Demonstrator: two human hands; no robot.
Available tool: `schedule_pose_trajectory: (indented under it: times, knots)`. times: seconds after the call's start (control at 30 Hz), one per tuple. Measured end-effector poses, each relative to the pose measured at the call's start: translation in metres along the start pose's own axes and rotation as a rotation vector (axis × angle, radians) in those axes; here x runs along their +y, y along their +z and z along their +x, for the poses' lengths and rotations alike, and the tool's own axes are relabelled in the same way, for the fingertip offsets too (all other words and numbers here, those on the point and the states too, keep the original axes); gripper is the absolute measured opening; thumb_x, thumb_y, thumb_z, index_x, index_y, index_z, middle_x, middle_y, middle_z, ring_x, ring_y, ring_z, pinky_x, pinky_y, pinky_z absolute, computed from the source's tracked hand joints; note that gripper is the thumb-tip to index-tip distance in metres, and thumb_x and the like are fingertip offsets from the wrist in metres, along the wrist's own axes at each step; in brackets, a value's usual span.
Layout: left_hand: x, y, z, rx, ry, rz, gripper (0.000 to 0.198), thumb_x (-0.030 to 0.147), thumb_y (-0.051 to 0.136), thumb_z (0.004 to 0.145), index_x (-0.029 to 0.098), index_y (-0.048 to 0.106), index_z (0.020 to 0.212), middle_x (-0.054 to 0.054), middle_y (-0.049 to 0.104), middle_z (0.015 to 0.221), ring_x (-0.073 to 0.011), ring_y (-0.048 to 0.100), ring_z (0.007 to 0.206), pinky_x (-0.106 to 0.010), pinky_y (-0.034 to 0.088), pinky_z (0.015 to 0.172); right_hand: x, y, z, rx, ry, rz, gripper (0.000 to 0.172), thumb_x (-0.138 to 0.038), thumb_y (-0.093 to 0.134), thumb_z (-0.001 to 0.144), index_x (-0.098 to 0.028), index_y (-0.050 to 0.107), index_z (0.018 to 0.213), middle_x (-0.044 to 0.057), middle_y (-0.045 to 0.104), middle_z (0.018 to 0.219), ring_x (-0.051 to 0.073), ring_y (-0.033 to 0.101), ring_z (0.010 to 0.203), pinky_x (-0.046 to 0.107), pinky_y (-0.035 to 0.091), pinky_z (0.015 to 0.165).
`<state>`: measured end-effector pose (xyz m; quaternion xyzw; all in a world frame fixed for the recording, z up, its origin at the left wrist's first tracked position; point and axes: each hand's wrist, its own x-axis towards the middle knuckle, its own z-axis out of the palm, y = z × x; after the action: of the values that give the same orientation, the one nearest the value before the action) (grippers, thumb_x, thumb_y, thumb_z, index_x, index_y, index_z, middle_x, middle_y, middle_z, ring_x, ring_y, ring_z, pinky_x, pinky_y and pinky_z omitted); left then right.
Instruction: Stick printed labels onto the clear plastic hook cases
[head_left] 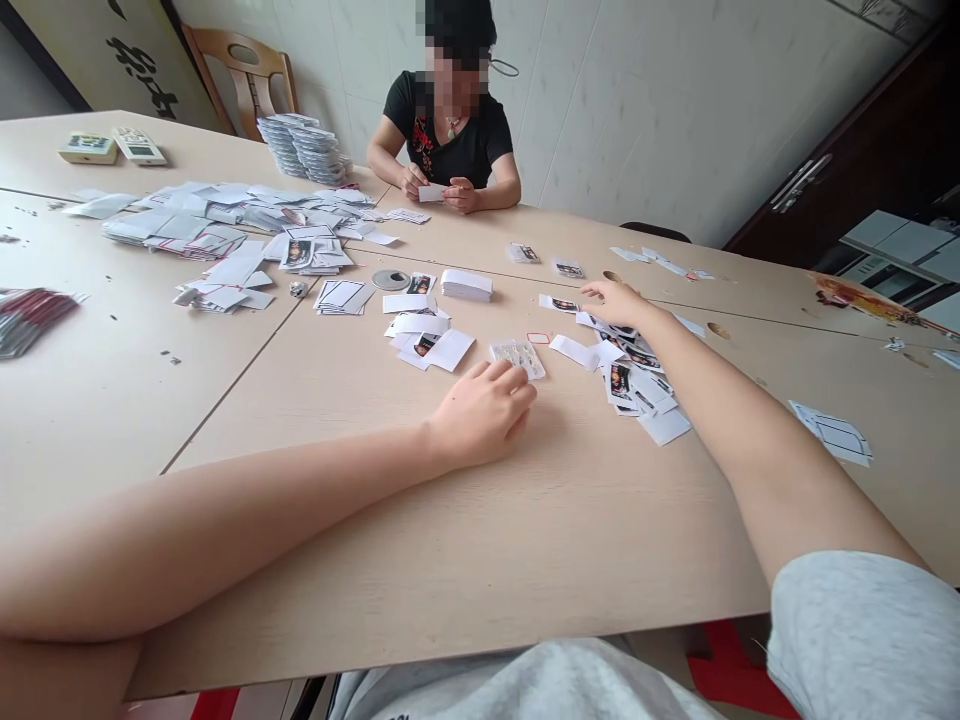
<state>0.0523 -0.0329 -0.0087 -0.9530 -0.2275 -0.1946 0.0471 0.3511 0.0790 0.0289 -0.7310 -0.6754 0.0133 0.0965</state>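
My left hand rests on the table with its fingers curled in. Just beyond its knuckles lies a clear packet of small pieces; whether the fingers touch it, or what is under them, is hidden. My right hand reaches out to the right, fingers apart, over the far end of a loose pile of printed cards and white slips. One printed card lies left of its fingertips. A red rubber band sits between the packet and the pile.
Across the table a person holds a white slip. A neat stack of slips, a tape roll and scattered cards lie ahead. Heaped paper packets, stacked packs and two calculator-like devices are at the left.
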Motion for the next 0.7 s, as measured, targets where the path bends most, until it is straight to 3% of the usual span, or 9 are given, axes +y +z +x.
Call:
schedule_pose_trajectory:
  times: [0.1, 0.23, 0.4, 0.57, 0.63, 0.7]
  knots:
    - [-0.005, 0.003, 0.002, 0.009, -0.085, 0.014, 0.033, 0.028, 0.043, 0.086, 0.012, 0.055, 0.113, -0.017, 0.053, 0.120, -0.0326, 0.042, 0.118, -0.045, 0.037, 0.091, -0.004, 0.000, 0.006, 0.029, 0.002, 0.044, 0.038, -0.032, 0.037, 0.088, -0.017, 0.064, 0.111, 0.010, 0.067, 0.110, 0.023, 0.058, 0.099, 0.039, 0.039, 0.092]
    - [-0.006, 0.005, 0.002, -0.042, -0.103, -0.050, 0.031, 0.025, 0.042, 0.085, 0.013, 0.057, 0.109, -0.015, 0.056, 0.112, -0.0286, 0.049, 0.108, -0.044, 0.038, 0.091, -0.010, 0.001, 0.016, 0.043, -0.010, 0.070, 0.034, -0.036, 0.044, 0.085, -0.018, 0.067, 0.102, 0.008, 0.069, 0.102, 0.022, 0.060, 0.092, 0.035, 0.041, 0.087]
    - [-0.007, 0.003, 0.001, -0.014, 0.116, -0.192, 0.025, 0.023, 0.043, 0.086, 0.017, 0.060, 0.103, -0.011, 0.060, 0.103, -0.0240, 0.053, 0.098, -0.041, 0.039, 0.089, -0.026, 0.017, 0.030, 0.043, -0.022, 0.071, 0.031, -0.046, 0.060, 0.074, -0.020, 0.069, 0.088, 0.008, 0.070, 0.093, 0.022, 0.062, 0.085, 0.032, 0.044, 0.076]
    - [-0.007, -0.002, 0.000, -0.033, 0.338, -0.483, 0.016, 0.021, 0.048, 0.084, 0.017, 0.063, 0.087, -0.007, 0.065, 0.083, -0.0183, 0.056, 0.084, -0.033, 0.043, 0.082, -0.045, 0.032, 0.033, 0.114, 0.017, 0.027, 0.012, -0.021, 0.065, 0.066, -0.014, 0.068, 0.075, 0.015, 0.069, 0.087, 0.027, 0.063, 0.079, 0.033, 0.045, 0.067]
    - [-0.008, -0.005, 0.001, -0.003, 0.283, -0.591, 0.016, 0.022, 0.047, 0.085, 0.016, 0.063, 0.084, -0.007, 0.064, 0.079, -0.0169, 0.056, 0.078, -0.032, 0.044, 0.079, -0.050, 0.032, 0.029, 0.176, 0.005, 0.025, 0.009, -0.017, 0.061, 0.067, -0.014, 0.067, 0.074, 0.014, 0.069, 0.085, 0.027, 0.063, 0.078, 0.033, 0.045, 0.067]
    - [-0.010, -0.008, 0.003, 0.072, 0.088, -0.677, 0.018, 0.026, 0.046, 0.086, 0.016, 0.061, 0.083, -0.007, 0.063, 0.081, -0.0160, 0.056, 0.077, -0.031, 0.044, 0.077, -0.055, 0.027, 0.021, 0.256, -0.035, 0.034, 0.011, -0.017, 0.056, 0.072, -0.015, 0.066, 0.077, 0.012, 0.069, 0.084, 0.024, 0.063, 0.078, 0.032, 0.045, 0.070]
